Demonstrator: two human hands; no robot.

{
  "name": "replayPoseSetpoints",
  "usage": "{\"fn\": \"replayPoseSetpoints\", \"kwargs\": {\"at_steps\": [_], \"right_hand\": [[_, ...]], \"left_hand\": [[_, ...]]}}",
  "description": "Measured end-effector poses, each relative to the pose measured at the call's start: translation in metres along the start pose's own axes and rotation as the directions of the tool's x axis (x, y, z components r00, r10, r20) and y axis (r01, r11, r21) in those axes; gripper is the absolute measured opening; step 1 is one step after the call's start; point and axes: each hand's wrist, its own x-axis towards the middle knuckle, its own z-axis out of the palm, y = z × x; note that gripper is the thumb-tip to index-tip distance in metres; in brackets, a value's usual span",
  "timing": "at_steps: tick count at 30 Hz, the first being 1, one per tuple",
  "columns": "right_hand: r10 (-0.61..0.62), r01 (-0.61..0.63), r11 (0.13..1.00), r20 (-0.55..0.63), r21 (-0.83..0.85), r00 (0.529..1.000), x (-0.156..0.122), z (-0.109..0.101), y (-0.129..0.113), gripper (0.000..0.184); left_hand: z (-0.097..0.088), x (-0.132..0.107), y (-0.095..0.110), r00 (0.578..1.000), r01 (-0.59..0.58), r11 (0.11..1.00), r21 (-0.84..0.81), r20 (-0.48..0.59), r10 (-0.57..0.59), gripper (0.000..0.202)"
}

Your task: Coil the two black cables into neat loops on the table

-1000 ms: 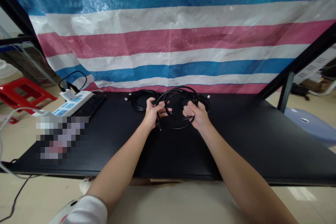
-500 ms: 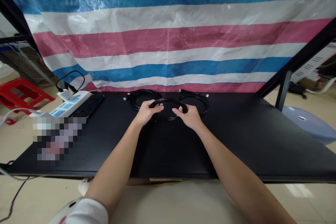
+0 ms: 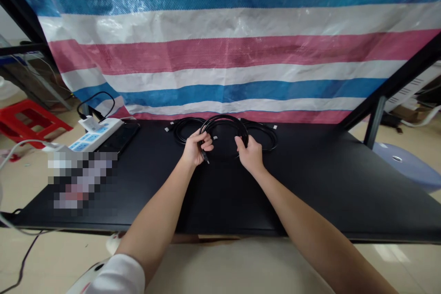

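Between my hands is a coiled black cable (image 3: 223,118), held up in an arch above the black table (image 3: 227,202). My left hand (image 3: 197,148) is closed round the coil's left side, and a connector end (image 3: 206,158) pokes out below its fingers. On the opposite side my right hand (image 3: 251,151) grips the coil, thumb towards me. Behind the left hand lies another coiled black cable (image 3: 179,132) with light-coloured plug tips. A further black coil (image 3: 272,137) rests behind the right hand, partly hidden by it.
A white power strip (image 3: 99,132) with plugs and a dark phone-like slab (image 3: 126,138) lie at the table's left. Striped plastic sheeting (image 3: 223,50) hangs behind. A red stool (image 3: 31,121) stands left, and a bluish plastic lid-like thing (image 3: 406,165) is at right.
The held coil has been raised and tilted more upright. My left fingers have shifted on it, and a connector end now shows beneath them. The view has moved slightly.
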Motion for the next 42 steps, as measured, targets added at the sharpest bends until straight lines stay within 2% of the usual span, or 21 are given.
{"fn": "replayPoseSetpoints", "kwargs": {"at_steps": [2, 4, 7, 11, 15, 18, 21, 23, 25, 27, 28, 30, 32, 33, 35, 39, 42], "right_hand": [[0.005, 0.002, 0.98, 0.034, -0.198, 0.999, -0.001, 0.003, -0.005, 0.029], [0.062, -0.009, 0.921, 0.126, -0.39, 0.99, -0.001, 0.004, -0.016, 0.024], [0.167, 0.015, 0.824, 0.267, -0.567, 0.949, 0.002, 0.005, -0.04, 0.025], [0.227, 0.054, 0.786, 0.368, -0.616, 0.902, 0.017, 0.012, -0.068, 0.032], [0.202, 0.074, 0.812, 0.399, -0.578, 0.894, 0.035, 0.03, -0.079, 0.036], [0.21, 0.059, 0.827, 0.403, -0.56, 0.891, 0.043, 0.048, -0.084, 0.039], [0.222, 0.046, 0.837, 0.414, -0.545, 0.883, 0.05, 0.064, -0.091, 0.041], [0.23, 0.044, 0.84, 0.428, -0.541, 0.874, 0.055, 0.072, -0.095, 0.04], [0.25, 0.039, 0.834, 0.44, -0.55, 0.862, 0.058, 0.078, -0.099, 0.037], [0.285, 0.031, 0.821, 0.456, -0.571, 0.843, 0.06, 0.083, -0.1, 0.033], [0.303, 0.026, 0.813, 0.461, -0.582, 0.834, 0.06, 0.085, -0.1, 0.032], [0.326, 0.014, 0.8, 0.454, -0.6, 0.829, 0.058, 0.087, -0.097, 0.03], [0.317, -0.006, 0.793, 0.405, -0.609, 0.858, 0.054, 0.088, -0.092, 0.034], [0.301, -0.012, 0.793, 0.374, -0.609, 0.877, 0.051, 0.087, -0.089, 0.036], [0.254, -0.009, 0.801, 0.326, -0.598, 0.91, 0.044, 0.085, -0.083, 0.041], [0.167, 0.031, 0.823, 0.293, -0.568, 0.941, 0.032, 0.071, -0.071, 0.039], [0.084, 0.076, 0.838, 0.266, -0.54, 0.96, 0.028, 0.052, -0.059, 0.033]], "left_hand": [[-0.001, 0.0, 0.005, 0.999, -0.003, 1.0, -0.026, -0.04, 0.002, 0.013], [-0.003, 0.001, 0.01, 0.996, -0.005, 1.0, -0.025, -0.093, 0.002, 0.012], [-0.007, 0.002, 0.019, 0.987, -0.037, 0.999, 0.005, -0.157, 0.037, 0.017], [-0.013, 0.005, 0.029, 0.952, -0.158, 0.984, 0.085, -0.25, 0.175, 0.009], [-0.024, 0.011, 0.032, 0.87, -0.228, 0.914, 0.335, -0.351, 0.345, 0.021], [-0.037, 0.015, 0.031, 0.744, -0.248, 0.755, 0.607, -0.379, 0.55, 0.036], [-0.048, 0.017, 0.027, 0.605, -0.203, 0.486, 0.85, -0.281, 0.745, 0.048], [-0.053, 0.016, 0.024, 0.565, -0.117, 0.322, 0.939, -0.204, 0.8, 0.055], [-0.055, 0.014, 0.021, 0.571, -0.018, 0.193, 0.981, -0.149, 0.808, 0.058], [-0.055, 0.012, 0.018, 0.607, 0.038, 0.068, 0.997, -0.077, 0.791, 0.049], [-0.054, 0.012, 0.017, 0.645, 0.039, 0.007, 0.999, -0.031, 0.763, 0.041], [-0.051, 0.011, 0.015, 0.759, -0.008, -0.085, 0.996, 0.061, 0.648, 0.023], [-0.048, 0.01, 0.015, 0.866, -0.082, -0.118, 0.99, 0.13, 0.483, 0.015], [-0.047, 0.01, 0.015, 0.896, -0.11, -0.119, 0.987, 0.15, 0.418, 0.014], [-0.047, 0.011, 0.015, 0.915, -0.134, -0.12, 0.984, 0.169, 0.366, 0.016], [-0.051, 0.013, 0.015, 0.912, -0.13, -0.141, 0.981, 0.174, 0.372, 0.021], [-0.052, 0.014, 0.014, 0.907, -0.134, -0.175, 0.975, 0.192, 0.374, 0.024]]}}
